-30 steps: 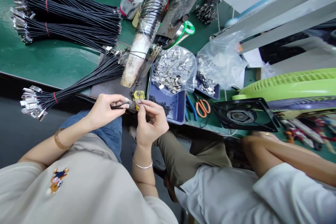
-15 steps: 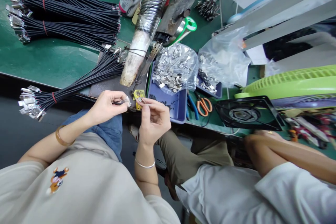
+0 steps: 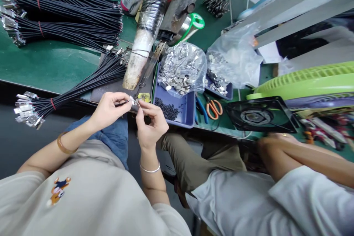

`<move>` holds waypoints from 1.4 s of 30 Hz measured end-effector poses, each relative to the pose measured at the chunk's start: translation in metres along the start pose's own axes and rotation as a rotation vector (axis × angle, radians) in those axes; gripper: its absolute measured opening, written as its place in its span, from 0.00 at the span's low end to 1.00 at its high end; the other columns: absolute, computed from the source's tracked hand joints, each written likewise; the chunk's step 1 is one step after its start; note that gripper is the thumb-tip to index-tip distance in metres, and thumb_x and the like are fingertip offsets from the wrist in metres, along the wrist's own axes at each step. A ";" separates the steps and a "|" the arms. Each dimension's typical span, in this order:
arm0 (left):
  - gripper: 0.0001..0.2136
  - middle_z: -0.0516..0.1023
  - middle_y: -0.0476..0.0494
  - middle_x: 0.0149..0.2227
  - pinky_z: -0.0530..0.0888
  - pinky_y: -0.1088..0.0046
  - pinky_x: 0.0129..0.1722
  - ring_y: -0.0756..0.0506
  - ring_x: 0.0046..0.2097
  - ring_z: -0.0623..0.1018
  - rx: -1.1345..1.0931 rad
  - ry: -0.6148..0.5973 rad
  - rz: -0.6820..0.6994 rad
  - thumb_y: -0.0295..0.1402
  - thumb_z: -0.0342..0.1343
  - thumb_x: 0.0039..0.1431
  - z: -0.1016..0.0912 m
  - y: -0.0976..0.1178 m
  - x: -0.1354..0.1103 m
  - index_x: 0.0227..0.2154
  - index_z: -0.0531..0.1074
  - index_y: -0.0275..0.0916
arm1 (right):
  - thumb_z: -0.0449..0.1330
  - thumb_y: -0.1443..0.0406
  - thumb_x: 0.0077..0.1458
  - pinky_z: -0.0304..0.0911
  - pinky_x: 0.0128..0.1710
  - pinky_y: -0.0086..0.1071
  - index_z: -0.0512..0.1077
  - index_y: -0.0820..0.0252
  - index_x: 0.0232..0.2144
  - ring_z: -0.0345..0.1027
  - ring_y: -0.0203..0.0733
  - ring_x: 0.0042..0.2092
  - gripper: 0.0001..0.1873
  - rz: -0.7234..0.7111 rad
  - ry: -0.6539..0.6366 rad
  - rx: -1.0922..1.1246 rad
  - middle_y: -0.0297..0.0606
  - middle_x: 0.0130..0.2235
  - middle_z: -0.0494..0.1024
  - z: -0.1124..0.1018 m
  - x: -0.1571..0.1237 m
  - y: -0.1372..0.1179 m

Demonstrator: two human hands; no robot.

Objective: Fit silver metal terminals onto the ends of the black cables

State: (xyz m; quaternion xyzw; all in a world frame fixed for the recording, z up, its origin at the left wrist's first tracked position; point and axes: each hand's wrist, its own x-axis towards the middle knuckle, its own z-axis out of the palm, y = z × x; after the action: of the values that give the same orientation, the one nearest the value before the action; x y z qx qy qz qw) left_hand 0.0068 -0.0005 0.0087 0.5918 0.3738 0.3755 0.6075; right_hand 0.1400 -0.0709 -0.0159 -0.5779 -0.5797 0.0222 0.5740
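My left hand (image 3: pixel 112 110) is closed in a pinch on a short stretch of black cable, with a pale connector end (image 3: pixel 133 100) poking out past the fingertips. Against that end, my right hand (image 3: pixel 152 122) pinches a small metal piece (image 3: pixel 138 104), partly covered by the fingers. The two hands nearly touch in front of the bench edge. Just behind them lies a yellow block (image 3: pixel 144 97). To the right, a blue tray (image 3: pixel 188 112) holds small black bits (image 3: pixel 167 110) and a plastic bag of metal shells (image 3: pixel 181 68).
A bundle of black cables (image 3: pixel 80 81) overhangs the bench edge at left, with more bundles (image 3: pixel 69 14) behind. A fume hose (image 3: pixel 141 44) hangs close above the hands. Orange-handled scissors (image 3: pixel 214 108), a black fan (image 3: pixel 260 114) and a co-worker's arm (image 3: pixel 301 151) are at right.
My right hand has moved left, bringing the small metal piece up to the connector end in my left hand. The view has shifted slightly, showing more black bits in the tray.
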 end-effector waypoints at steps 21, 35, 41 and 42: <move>0.12 0.71 0.48 0.21 0.67 0.77 0.27 0.52 0.25 0.68 0.072 0.160 0.021 0.38 0.57 0.51 0.008 0.003 0.005 0.22 0.76 0.33 | 0.62 0.74 0.58 0.77 0.38 0.28 0.70 0.54 0.35 0.82 0.37 0.38 0.10 -0.338 -0.010 -0.249 0.37 0.38 0.86 0.003 0.016 0.003; 0.11 0.75 0.48 0.23 0.70 0.78 0.29 0.51 0.27 0.71 0.067 0.088 -0.003 0.36 0.57 0.52 0.007 0.001 0.001 0.22 0.75 0.33 | 0.63 0.75 0.57 0.76 0.40 0.25 0.70 0.57 0.35 0.82 0.36 0.37 0.09 -0.382 -0.025 -0.284 0.40 0.38 0.86 0.000 0.012 0.000; 0.09 0.76 0.48 0.25 0.67 0.79 0.27 0.52 0.26 0.70 0.152 0.089 0.066 0.33 0.56 0.53 0.007 0.004 -0.005 0.25 0.78 0.34 | 0.62 0.69 0.60 0.77 0.34 0.29 0.72 0.56 0.33 0.82 0.39 0.38 0.04 -0.089 -0.063 -0.160 0.38 0.39 0.85 -0.006 0.015 -0.005; 0.09 0.76 0.48 0.25 0.65 0.79 0.25 0.53 0.26 0.69 0.184 0.110 0.097 0.32 0.56 0.53 0.008 0.004 -0.006 0.25 0.77 0.34 | 0.62 0.68 0.61 0.77 0.33 0.29 0.72 0.56 0.32 0.82 0.39 0.37 0.04 0.000 -0.091 -0.107 0.38 0.39 0.84 -0.006 0.016 -0.006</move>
State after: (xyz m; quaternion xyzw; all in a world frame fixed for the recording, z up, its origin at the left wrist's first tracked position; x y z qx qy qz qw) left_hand 0.0110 -0.0088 0.0127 0.6411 0.4105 0.4002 0.5102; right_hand 0.1455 -0.0659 0.0008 -0.6063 -0.6054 0.0174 0.5153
